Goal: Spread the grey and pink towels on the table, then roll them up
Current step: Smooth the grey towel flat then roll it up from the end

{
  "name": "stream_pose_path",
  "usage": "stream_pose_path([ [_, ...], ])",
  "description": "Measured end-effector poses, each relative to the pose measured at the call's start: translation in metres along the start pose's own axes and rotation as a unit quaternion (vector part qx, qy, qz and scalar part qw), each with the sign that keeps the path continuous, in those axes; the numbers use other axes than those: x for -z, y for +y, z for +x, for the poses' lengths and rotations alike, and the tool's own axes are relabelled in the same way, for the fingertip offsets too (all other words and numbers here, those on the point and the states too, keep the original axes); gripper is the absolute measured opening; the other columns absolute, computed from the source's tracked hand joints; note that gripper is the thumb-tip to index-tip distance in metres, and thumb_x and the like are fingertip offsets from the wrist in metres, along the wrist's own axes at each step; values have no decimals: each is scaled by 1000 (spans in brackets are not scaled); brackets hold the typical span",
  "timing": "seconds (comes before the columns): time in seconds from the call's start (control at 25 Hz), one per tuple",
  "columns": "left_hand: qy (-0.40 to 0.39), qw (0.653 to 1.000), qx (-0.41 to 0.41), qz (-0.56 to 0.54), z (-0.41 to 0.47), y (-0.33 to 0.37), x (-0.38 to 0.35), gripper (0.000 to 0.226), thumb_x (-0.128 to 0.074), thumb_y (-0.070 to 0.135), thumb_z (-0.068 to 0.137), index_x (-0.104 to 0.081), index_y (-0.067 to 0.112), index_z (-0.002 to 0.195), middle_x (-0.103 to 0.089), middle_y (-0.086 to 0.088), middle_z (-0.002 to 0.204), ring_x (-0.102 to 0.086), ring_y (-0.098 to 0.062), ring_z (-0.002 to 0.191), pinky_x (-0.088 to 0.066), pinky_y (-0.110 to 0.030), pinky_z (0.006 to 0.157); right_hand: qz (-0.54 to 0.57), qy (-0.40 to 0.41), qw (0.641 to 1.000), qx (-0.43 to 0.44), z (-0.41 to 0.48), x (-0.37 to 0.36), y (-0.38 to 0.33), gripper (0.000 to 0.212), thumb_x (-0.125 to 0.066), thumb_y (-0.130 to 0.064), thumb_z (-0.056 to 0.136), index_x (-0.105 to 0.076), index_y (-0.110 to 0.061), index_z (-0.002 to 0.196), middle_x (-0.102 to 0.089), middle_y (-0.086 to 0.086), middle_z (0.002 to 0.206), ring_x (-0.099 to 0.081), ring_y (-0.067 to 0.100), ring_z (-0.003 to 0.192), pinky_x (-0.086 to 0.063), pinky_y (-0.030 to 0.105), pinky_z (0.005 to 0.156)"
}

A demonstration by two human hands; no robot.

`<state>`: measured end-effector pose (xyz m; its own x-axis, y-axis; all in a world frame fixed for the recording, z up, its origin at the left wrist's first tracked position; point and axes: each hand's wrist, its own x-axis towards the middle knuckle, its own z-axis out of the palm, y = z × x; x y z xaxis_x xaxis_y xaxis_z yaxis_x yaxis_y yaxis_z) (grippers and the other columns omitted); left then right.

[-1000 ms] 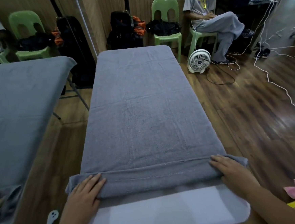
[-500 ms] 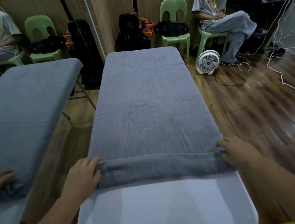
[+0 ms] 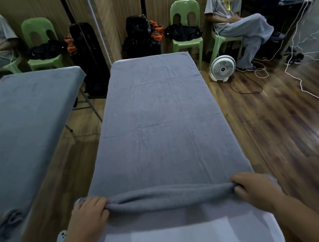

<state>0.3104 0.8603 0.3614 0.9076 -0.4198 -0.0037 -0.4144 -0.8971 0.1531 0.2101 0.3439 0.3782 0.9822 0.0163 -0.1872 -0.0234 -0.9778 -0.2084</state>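
Head view: grey towel (image 3: pixel 159 124) over table (image 3: pixel 183 237).

Long white table (image 3: pixel 183 239) under a grey towel (image 3: pixel 158 121), near end rolled.

The towel (image 3: pixel 159 124) is laid along the table (image 3: pixel 183 237), its near end gathered into a roll (image 3: pixel 170 197) lying across the table; nearer than the roll, a bare part of the table is seen. The left hand (image 3: pixel 88 216) is set on the roll's left end and the right hand (image 3: pixel 255 189) on its right end. A fan (image 3: pixel 223 68) is stood on the floor to the right of the table's far end. A chair (image 3: pixel 186 31) is placed behind the table's far right corner, and a seated person (image 3: pixel 238 19) is found right of that chair.
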Motion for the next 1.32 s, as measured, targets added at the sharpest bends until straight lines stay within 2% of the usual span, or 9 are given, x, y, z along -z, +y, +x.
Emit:
stream_pose_path([
  [0.16,-9,999,44,16,20,-26,13,20,-36,42,87,-55,38,93,-66,12,86,-58,-10,74,-43,-34,66,3,-32,998,-49,29,19,18,23,-37,-46,80,-49,-26,77,-58,-9,72,-52,8,66,-46,34,60],
  [0.32,0,999,-6,39,35,3,7,40,-50,43,84,-60,28,119,-62,4,121,-56,-20,110,-44,-44,98,-45,96,994,30,35,2,3,24,-63,-33,81,-67,-27,104,-66,-8,104,-59,17,98,-50,32,84],
  [0.48,-68,997,-4,25,37,14,-18,60,-51,40,77,-56,23,135,-57,2,137,-51,-21,124,-39,-44,108,-44,58,997,21,22,-28,2,51,-53,-38,72,-64,-29,121,-63,-10,124,-56,15,114,-42,40,104],
  [0.68,-33,999,15,-40,30,7,-7,33,-41,38,78,-66,33,99,-69,10,96,-61,-13,87,-48,-34,81,-25,41,999,-11,17,-9,2,17,-39,-38,77,-53,-31,70,-55,-15,67,-50,10,67,-46,32,77],
  [0.8,-83,994,10,-74,22,8,16,15,-42,40,81,-52,47,90,-66,14,87,-56,-9,77,-44,-31,74,20,-61,998,-27,13,9,7,26,-41,-45,81,-53,-23,76,-59,-11,68,-54,7,65,-43,26,58],
  [0.88,-85,993,33,-76,38,2,21,19,-49,36,90,-55,44,107,-65,15,100,-56,-6,84,-44,-29,77,47,-63,995,-59,28,14,14,24,-45,-46,81,-61,-29,86,-67,-13,81,-59,5,73,-50,31,66],
  [1.04,-2,1000,-8,8,49,9,9,34,-48,33,88,-61,26,120,-61,5,119,-57,-17,108,-47,-37,96,-20,93,995,4,40,4,3,34,-65,-35,77,-68,-29,110,-67,-10,107,-62,15,98,-50,27,78],
  [1.16,-77,996,-29,37,38,10,-4,58,-49,38,78,-55,26,134,-53,4,136,-50,-21,125,-41,-46,108,-62,28,997,48,30,-19,-1,59,-60,-47,69,-60,-31,127,-61,-11,123,-58,15,111,-46,36,98],
  [1.32,-36,999,33,22,43,0,2,41,-39,34,81,-63,31,115,-64,6,115,-58,-19,105,-47,-42,91,-35,32,999,-3,33,-21,5,32,-48,-43,75,-66,-38,102,-66,-19,93,-54,7,88,-42,29,83],
])
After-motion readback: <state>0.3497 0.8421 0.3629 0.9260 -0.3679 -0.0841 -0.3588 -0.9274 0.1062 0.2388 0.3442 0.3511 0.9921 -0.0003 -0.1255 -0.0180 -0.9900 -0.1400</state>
